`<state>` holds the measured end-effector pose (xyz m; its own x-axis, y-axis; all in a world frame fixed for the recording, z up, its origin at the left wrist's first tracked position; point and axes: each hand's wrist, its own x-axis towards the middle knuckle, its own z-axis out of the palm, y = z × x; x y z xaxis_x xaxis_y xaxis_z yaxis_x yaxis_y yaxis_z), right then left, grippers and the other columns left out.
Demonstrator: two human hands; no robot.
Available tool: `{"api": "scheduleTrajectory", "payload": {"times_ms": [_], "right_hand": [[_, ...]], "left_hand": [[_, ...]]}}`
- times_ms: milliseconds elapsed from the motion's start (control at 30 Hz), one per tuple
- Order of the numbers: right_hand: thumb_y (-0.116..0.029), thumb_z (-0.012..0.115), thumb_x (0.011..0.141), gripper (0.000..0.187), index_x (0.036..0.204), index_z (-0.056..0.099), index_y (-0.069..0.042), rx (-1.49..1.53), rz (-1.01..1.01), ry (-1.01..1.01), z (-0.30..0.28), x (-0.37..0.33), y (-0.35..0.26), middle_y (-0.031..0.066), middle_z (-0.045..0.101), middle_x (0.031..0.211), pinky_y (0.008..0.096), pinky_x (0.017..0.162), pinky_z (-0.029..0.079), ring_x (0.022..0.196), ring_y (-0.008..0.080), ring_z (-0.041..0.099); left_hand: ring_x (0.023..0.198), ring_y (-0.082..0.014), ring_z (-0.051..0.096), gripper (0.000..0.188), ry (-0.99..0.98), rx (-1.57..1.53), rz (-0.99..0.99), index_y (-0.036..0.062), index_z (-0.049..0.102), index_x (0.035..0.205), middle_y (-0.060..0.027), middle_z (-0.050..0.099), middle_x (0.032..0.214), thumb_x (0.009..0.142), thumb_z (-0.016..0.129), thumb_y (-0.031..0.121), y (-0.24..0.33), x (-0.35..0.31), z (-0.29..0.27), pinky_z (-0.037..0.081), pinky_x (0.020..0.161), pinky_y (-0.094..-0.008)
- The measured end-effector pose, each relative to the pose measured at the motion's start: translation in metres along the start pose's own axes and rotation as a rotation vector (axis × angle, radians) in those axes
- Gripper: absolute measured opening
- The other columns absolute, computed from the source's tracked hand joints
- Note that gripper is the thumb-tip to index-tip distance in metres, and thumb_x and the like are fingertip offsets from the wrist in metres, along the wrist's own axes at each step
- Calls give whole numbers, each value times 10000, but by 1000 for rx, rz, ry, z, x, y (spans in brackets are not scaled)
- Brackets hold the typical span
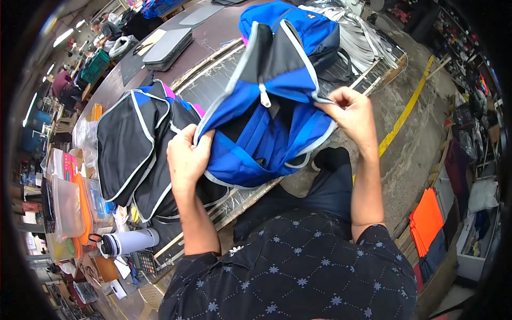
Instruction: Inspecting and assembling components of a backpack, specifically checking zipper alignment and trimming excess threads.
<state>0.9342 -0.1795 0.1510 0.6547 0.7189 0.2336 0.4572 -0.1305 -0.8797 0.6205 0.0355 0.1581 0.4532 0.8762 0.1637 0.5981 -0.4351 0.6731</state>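
Note:
Between my hands a blue and black backpack [234, 160] with pale grey edge binding is spread wide, its blue inside facing me. My left hand [189, 153] pinches the bound edge on its left side. On the right, my right hand [352, 114] grips the opposite edge between thumb and fingers. A white zipper pull [264, 96] hangs at the middle of the far panel. To the left of my left hand lies a black bag piece [125, 146] with grey binding and pink bits. Behind the held one rests a finished-looking blue backpack [309, 26].
A pale water bottle [130, 241] and a calculator [144, 262] are at the near left, beside plastic bins [68, 205]. Stacked grey panels [168, 49] lie on the dark table. Grey strips [357, 40] are piled at the back. Orange fabric [426, 220] is at right. People work far left.

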Motion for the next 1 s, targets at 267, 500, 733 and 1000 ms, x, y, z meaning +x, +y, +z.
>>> {"api": "scheduleTrajectory", "payload": {"times_ms": [267,500,733,1000], "right_hand": [[-554,1050,636,1079,1440,569,-19,121,-476,-129,95,-101,40,126,600,1356,408,1096,454,1212,258,596],[-136,888,818,275,1016,725,-37,-1,-567,-53,119,-101,43,116,687,992,451,853,498,940,360,664],[-54,830,882,123,969,759,-5,-120,-812,168,67,-38,-20,131,753,939,429,801,566,856,331,722],[-181,738,1076,211,1098,781,24,51,-320,261,-12,62,4,-39,713,930,239,709,491,793,44,598]], "left_hand": [[584,-215,618,305,161,32,-26,45,757,967,-109,656,649,975,797,347,-5,-8,9,516,653,-385],[1139,-323,704,376,142,99,844,60,762,1138,-110,757,1104,818,899,202,51,-59,1,525,999,-472],[907,-295,660,261,21,269,845,104,757,986,-57,673,918,860,879,298,49,-50,13,437,956,-474],[887,-385,691,367,-497,173,724,39,720,880,-137,700,883,823,915,345,0,-70,9,556,787,-470]]}}
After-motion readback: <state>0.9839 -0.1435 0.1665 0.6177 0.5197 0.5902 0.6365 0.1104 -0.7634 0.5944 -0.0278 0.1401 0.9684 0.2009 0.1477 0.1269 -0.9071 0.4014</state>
